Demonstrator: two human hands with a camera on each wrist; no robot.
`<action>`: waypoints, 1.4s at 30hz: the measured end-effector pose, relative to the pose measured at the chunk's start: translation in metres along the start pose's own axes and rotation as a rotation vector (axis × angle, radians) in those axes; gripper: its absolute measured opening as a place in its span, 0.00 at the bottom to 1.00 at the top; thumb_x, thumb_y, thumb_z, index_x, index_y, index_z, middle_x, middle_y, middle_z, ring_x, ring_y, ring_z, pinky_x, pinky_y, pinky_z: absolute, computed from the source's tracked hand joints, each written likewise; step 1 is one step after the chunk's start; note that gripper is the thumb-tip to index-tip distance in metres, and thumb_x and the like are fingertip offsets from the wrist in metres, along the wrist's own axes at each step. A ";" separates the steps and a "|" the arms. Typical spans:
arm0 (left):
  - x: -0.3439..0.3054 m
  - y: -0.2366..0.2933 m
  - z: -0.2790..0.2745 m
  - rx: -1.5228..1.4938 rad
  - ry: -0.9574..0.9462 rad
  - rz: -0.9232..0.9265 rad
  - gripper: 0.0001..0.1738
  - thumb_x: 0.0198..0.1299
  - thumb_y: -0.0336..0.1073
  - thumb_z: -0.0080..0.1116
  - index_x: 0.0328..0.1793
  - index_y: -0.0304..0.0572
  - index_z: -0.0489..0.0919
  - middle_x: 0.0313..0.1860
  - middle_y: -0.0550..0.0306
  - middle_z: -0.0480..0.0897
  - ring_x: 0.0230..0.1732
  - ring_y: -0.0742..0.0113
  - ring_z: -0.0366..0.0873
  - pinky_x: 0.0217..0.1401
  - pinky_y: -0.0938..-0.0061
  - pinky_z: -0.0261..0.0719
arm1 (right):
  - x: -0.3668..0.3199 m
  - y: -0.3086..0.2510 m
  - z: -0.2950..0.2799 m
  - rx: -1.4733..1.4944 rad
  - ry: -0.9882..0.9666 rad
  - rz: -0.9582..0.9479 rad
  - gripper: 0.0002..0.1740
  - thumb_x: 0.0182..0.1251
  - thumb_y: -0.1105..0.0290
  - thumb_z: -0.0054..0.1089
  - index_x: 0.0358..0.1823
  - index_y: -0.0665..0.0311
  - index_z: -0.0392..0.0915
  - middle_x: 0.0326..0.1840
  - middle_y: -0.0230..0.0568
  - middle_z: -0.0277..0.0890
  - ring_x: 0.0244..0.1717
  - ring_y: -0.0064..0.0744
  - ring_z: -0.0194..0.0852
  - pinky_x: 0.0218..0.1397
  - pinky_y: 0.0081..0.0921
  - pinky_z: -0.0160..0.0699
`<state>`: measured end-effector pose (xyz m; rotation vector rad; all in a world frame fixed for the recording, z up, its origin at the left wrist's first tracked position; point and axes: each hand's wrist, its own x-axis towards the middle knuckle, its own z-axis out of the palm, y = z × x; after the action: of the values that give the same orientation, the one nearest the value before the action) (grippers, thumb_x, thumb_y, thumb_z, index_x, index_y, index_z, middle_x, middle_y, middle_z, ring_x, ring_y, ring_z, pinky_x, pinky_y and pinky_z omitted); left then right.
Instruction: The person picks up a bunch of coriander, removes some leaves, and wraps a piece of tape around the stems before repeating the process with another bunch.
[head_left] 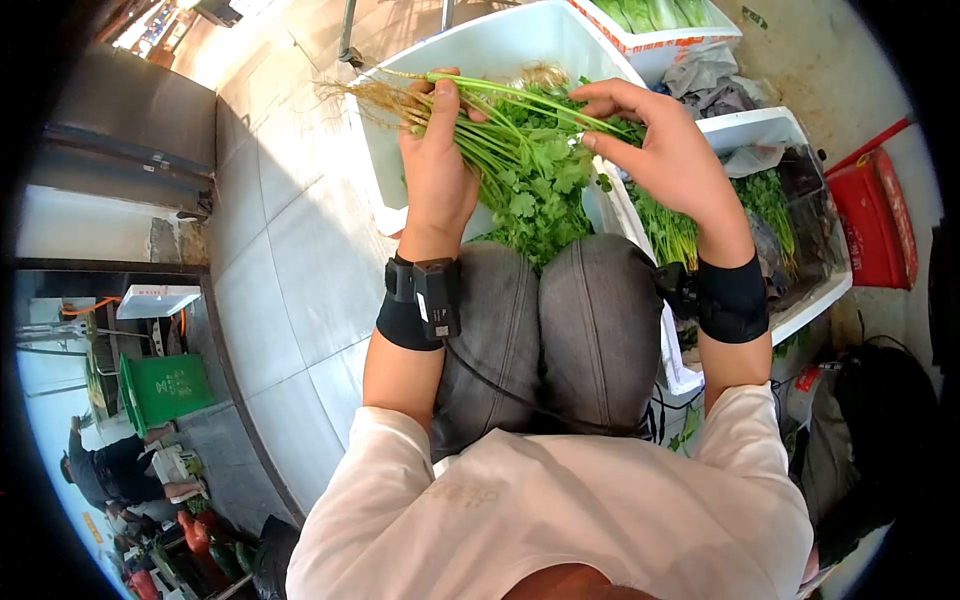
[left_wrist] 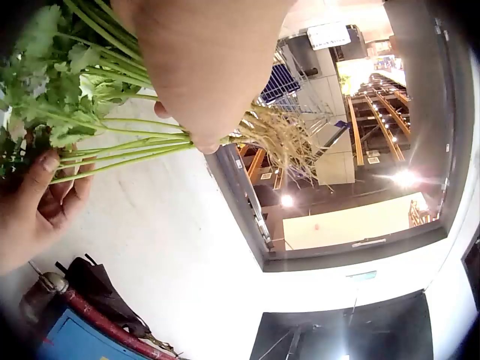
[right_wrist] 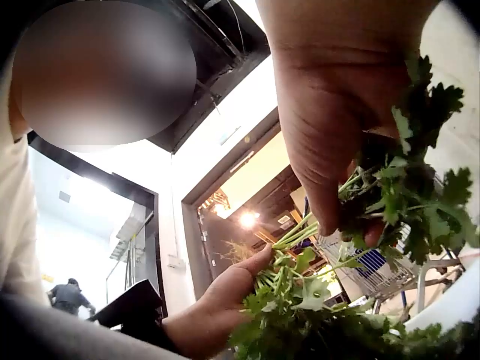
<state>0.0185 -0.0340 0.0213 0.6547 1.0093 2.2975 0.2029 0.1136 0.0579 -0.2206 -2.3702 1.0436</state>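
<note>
A bunch of coriander (head_left: 535,190) hangs over the person's knees, its pale roots (head_left: 385,98) pointing left. The left hand (head_left: 437,155) grips its stems just by the roots, thumb on top. Several long stems stretch from there to the right hand (head_left: 665,145), which pinches them at their leafy end between thumb and fingers. In the right wrist view, dark coriander leaves (right_wrist: 409,184) stick out past the right hand's curled fingers. The left wrist view shows these stems (left_wrist: 127,150) drawn out straight between both hands.
Beneath the hands stands a white foam box (head_left: 400,190). To the right, another foam box (head_left: 835,262) holds more greens (head_left: 765,205) and a plastic bag. Leafy vegetables fill a box (head_left: 655,38) at the back. A red bin (head_left: 875,220) stands at far right.
</note>
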 end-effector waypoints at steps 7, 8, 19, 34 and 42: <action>0.000 -0.001 0.000 0.005 0.034 0.023 0.15 0.76 0.41 0.62 0.60 0.39 0.78 0.38 0.64 0.79 0.38 0.75 0.76 0.43 0.75 0.79 | 0.002 0.001 -0.003 0.033 -0.002 0.037 0.17 0.73 0.69 0.64 0.58 0.68 0.81 0.45 0.46 0.87 0.45 0.33 0.83 0.52 0.30 0.79; -0.001 -0.002 0.000 0.029 0.049 0.033 0.17 0.76 0.41 0.62 0.61 0.38 0.78 0.38 0.64 0.79 0.38 0.75 0.76 0.43 0.76 0.78 | 0.003 0.000 -0.004 0.036 -0.021 0.078 0.16 0.74 0.68 0.62 0.57 0.69 0.82 0.45 0.47 0.87 0.44 0.33 0.83 0.51 0.30 0.79; -0.001 -0.005 0.004 0.327 0.051 0.206 0.15 0.73 0.38 0.65 0.56 0.36 0.80 0.42 0.62 0.80 0.36 0.76 0.74 0.41 0.79 0.74 | 0.010 0.003 -0.003 -0.274 0.017 0.058 0.20 0.72 0.62 0.65 0.60 0.67 0.82 0.50 0.53 0.86 0.45 0.47 0.83 0.53 0.37 0.80; -0.004 -0.006 0.010 0.126 -0.065 0.119 0.24 0.69 0.39 0.71 0.63 0.32 0.76 0.43 0.61 0.82 0.37 0.76 0.76 0.41 0.80 0.76 | 0.041 -0.001 0.043 0.128 -0.038 -0.143 0.20 0.69 0.63 0.70 0.56 0.68 0.83 0.45 0.50 0.86 0.42 0.39 0.85 0.51 0.33 0.82; -0.004 0.001 0.012 0.189 -0.060 0.154 0.18 0.75 0.38 0.63 0.63 0.35 0.77 0.36 0.66 0.76 0.37 0.76 0.73 0.44 0.79 0.75 | 0.041 -0.011 0.027 -0.015 0.117 -0.043 0.15 0.75 0.68 0.61 0.57 0.66 0.83 0.40 0.50 0.83 0.36 0.39 0.82 0.42 0.32 0.79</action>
<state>0.0284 -0.0308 0.0279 0.9017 1.1946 2.3147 0.1543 0.1035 0.0672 -0.2295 -2.2687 0.9663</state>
